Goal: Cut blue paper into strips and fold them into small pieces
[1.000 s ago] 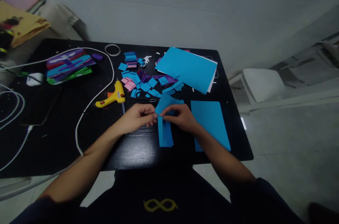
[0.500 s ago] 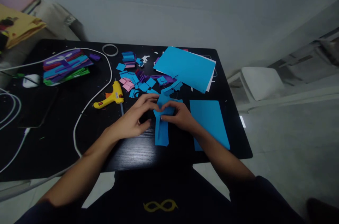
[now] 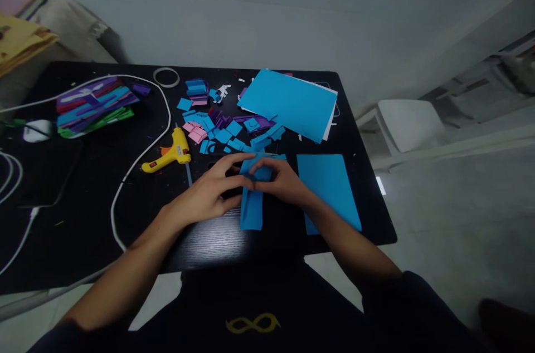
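Note:
A folded blue paper strip (image 3: 251, 215) lies on the black table in front of me, with a raised crease along its left side. My left hand (image 3: 215, 189) grips the strip's left edge, fingers curled and thumb lower down. From the other side, my right hand (image 3: 282, 179) pinches the same strip near its middle, its fingertips almost meeting those of the left. Part of the paper is hidden under the fingers. Just right of my right hand lies a flat blue paper sheet (image 3: 328, 191), partly under my forearm.
A yellow glue gun (image 3: 169, 153) rests left of my hands. Behind them are small paper pieces (image 3: 223, 135) in blue, pink and purple, and a large blue sheet (image 3: 290, 102). A white cable (image 3: 140, 157) crosses the table near a bundle of coloured strips (image 3: 96, 105).
My left fingers have moved right and down onto the paper's edge, closer to the right hand. The right hand keeps its grip on the strip. The whole view has shifted slightly.

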A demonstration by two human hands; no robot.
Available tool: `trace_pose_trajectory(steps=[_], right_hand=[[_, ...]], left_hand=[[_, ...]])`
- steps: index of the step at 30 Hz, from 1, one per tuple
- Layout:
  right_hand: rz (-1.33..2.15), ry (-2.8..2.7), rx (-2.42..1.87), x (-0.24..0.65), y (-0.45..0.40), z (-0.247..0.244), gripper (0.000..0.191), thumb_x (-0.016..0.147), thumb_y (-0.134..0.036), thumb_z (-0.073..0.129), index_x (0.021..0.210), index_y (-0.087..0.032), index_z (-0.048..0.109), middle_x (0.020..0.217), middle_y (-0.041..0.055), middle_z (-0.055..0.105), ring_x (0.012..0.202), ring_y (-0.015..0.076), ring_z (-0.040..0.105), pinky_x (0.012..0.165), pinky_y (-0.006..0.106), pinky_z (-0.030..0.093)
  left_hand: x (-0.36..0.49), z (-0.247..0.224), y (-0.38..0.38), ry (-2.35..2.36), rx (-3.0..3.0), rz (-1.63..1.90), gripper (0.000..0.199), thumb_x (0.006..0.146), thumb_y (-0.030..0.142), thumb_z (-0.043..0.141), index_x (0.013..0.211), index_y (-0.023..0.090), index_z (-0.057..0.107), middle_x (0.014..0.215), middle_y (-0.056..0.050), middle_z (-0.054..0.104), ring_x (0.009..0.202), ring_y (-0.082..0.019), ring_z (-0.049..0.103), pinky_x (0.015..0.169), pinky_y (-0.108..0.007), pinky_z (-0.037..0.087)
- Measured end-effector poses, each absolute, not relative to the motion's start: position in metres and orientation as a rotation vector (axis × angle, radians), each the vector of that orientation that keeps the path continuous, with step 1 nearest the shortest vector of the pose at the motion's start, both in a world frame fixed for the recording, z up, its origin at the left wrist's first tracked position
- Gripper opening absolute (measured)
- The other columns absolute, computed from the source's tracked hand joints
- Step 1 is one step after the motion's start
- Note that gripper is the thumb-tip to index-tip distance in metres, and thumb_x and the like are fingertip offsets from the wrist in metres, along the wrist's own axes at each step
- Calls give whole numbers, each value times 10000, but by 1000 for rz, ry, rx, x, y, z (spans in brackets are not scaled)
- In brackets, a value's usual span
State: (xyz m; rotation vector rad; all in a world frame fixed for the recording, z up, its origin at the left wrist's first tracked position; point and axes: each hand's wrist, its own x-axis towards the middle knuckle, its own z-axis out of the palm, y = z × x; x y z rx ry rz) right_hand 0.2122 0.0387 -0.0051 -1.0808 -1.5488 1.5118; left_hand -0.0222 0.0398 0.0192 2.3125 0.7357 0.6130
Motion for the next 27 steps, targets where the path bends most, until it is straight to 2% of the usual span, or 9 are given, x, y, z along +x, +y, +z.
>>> trace_pose_trajectory(steps=[3, 10, 17, 22, 27], right_hand=[[1572, -1527, -1063, 212, 39, -5, 156, 806, -279, 835, 931, -231, 753, 999, 18, 755, 976, 226, 692, 914, 388, 533], [1578, -1484, -1090, 213, 40, -5, 104, 833, -279, 794, 920, -227, 771, 925, 12, 749, 886, 204, 674, 834, 351, 522], [1565, -1467, -1068, 212, 40, -1, 71, 809, -251, 796, 870, -225, 773, 911, 8, 749, 872, 189, 664, 842, 343, 511], [1538, -1465, -1085, 212, 40, -2, 47, 811, -232, 787, 856, -218, 784, 884, 10, 744, 872, 191, 659, 827, 335, 495], [1538, -1435, -1095, 209, 38, -2, 70, 780, -242, 828, 831, -220, 785, 860, 1, 741, 864, 184, 660, 839, 336, 496]], left_hand=[[-23, 18, 40, 780, 2279, 651, 191, 929, 110, 669, 1081, 226, 674, 1556, -115, 454, 1362, -290, 565, 1116, -476, 535], [-22, 15, 40, 809, 2278, 730, 146, 961, 196, 683, 1092, 215, 622, 1419, -128, 561, 1260, -251, 634, 1028, -397, 571], [-22, 13, 41, 810, 2298, 763, 172, 964, 203, 684, 1119, 223, 612, 1362, -120, 598, 1193, -236, 661, 979, -391, 581], [-22, 15, 41, 811, 2283, 751, 211, 939, 239, 724, 1115, 213, 611, 1361, -129, 604, 1228, -254, 649, 996, -399, 573], [-22, 14, 41, 803, 2292, 758, 152, 965, 205, 679, 1099, 211, 609, 1348, -130, 611, 1205, -245, 660, 957, -385, 582]])
